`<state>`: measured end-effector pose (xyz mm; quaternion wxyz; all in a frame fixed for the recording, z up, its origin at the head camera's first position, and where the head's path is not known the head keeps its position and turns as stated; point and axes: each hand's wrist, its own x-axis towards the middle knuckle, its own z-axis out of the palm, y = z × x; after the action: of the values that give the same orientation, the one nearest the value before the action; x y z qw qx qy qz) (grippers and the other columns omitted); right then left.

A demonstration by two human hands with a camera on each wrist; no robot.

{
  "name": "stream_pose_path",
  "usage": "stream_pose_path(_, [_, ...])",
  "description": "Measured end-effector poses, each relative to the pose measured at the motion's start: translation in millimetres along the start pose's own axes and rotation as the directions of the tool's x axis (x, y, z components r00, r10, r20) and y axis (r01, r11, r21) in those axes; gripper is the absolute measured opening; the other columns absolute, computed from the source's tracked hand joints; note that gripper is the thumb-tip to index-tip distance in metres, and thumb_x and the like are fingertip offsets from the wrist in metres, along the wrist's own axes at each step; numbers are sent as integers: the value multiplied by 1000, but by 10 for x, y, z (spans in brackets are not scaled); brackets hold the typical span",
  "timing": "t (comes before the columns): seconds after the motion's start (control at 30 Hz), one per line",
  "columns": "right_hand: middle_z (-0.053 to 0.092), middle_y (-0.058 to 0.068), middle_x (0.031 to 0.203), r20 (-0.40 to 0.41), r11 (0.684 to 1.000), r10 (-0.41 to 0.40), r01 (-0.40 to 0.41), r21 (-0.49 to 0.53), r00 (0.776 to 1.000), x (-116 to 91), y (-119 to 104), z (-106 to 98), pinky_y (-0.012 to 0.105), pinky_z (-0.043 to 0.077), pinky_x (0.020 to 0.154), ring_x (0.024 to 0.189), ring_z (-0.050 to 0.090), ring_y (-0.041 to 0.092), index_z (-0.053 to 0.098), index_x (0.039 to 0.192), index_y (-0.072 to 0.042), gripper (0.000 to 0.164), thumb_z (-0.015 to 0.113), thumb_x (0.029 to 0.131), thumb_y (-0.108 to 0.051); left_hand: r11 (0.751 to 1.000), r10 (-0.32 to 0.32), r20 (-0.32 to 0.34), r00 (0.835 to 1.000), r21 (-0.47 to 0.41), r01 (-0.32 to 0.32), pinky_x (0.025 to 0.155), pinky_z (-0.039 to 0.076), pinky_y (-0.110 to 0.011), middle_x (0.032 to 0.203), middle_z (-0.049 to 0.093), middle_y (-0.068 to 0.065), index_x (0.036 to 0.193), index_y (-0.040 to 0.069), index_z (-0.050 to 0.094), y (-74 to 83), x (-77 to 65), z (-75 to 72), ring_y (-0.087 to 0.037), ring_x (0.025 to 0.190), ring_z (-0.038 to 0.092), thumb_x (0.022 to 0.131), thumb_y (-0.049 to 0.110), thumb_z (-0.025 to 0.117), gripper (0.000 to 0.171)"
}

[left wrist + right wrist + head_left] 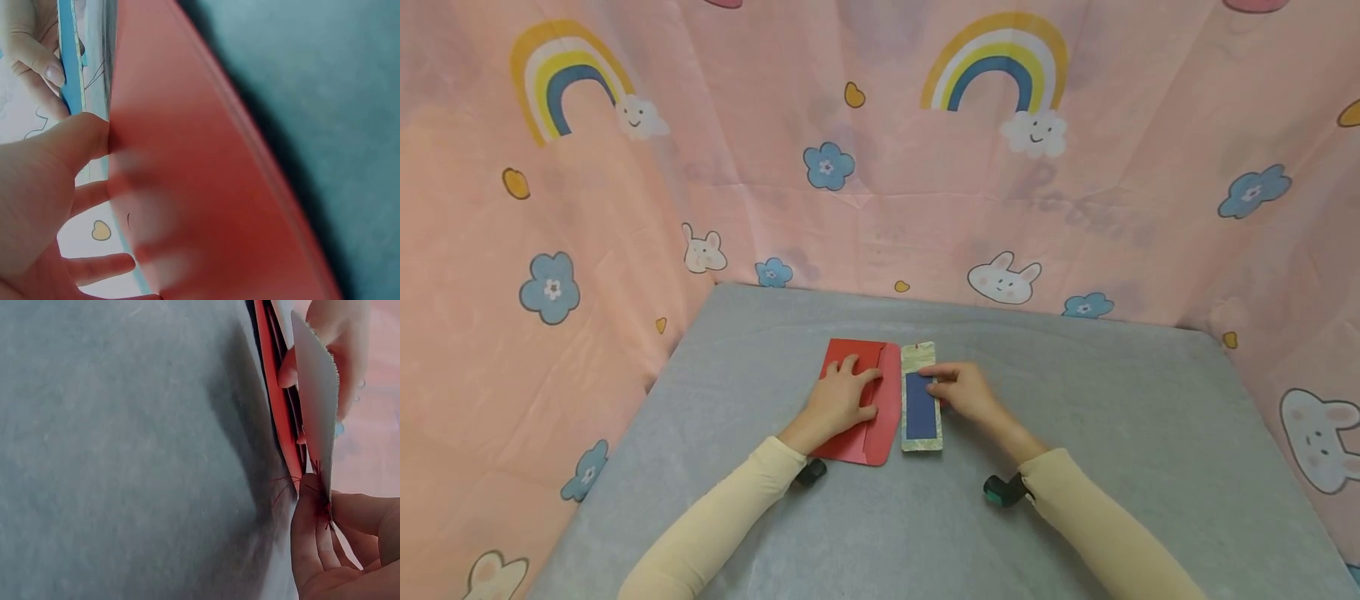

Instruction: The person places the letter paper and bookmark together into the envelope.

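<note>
On the table lies a red envelope (pixel 889 417), its lighter flap spread out to the right. My left hand (pixel 835 400) rests on its body with fingers spread; in the left wrist view the fingertips touch the red paper (pixel 187 125). Just right of the flap is a long bookmark (pixel 921 425), pale green patterned with a blue panel. My right hand (pixel 973 396) pinches its right edge, thumb on the blue face and fingers underneath. The right wrist view shows the bookmark's plain pale underside (pixel 319 406) raised from the cloth, with red tassel threads (pixel 322 509) at those fingers.
A grey cloth (pixel 1075 400) covers the table. Pink curtains (pixel 887 225) with rainbows, flowers and rabbits stand behind and at both sides. Dark wrist-worn devices (pixel 1002 491) sit below both wrists, close over the cloth.
</note>
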<state>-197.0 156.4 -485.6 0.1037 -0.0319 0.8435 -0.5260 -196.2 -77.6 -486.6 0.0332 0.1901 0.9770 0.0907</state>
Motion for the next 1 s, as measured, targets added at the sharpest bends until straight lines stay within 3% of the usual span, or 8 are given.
stream_pose_path(0.27, [74, 18, 100, 2, 1000, 11, -11, -23, 1000, 27, -5, 119, 27, 53, 60, 62, 59, 10, 72, 117, -3, 30, 68, 87, -2, 1000, 23, -32, 999, 2, -23, 81, 58, -51, 143, 48, -18, 135, 24, 58, -7, -8, 16, -41, 124, 52, 85, 37, 73, 53])
stream_pose_path(0.57, [72, 19, 112, 3, 998, -14, 14, -56, 1000, 44, -71, 211, 24, 50, 57, 63, 58, 8, 72, 116, -4, 30, 70, 86, -2, 1000, 21, -29, 999, -11, -21, 84, 57, -52, 142, 49, -18, 135, 25, 57, -16, -11, 17, -41, 123, 52, 85, 39, 73, 54])
stream_pose_path(1.0, [74, 18, 108, -3, 996, -27, 27, -84, 1000, 126, -75, 305, 23, 49, 57, 64, 59, 7, 73, 115, -3, 30, 71, 85, -1, 1000, 20, -30, 999, -8, -20, 85, 56, -52, 143, 48, -18, 136, 25, 56, -20, -9, 10, -41, 126, 51, 86, 40, 73, 56])
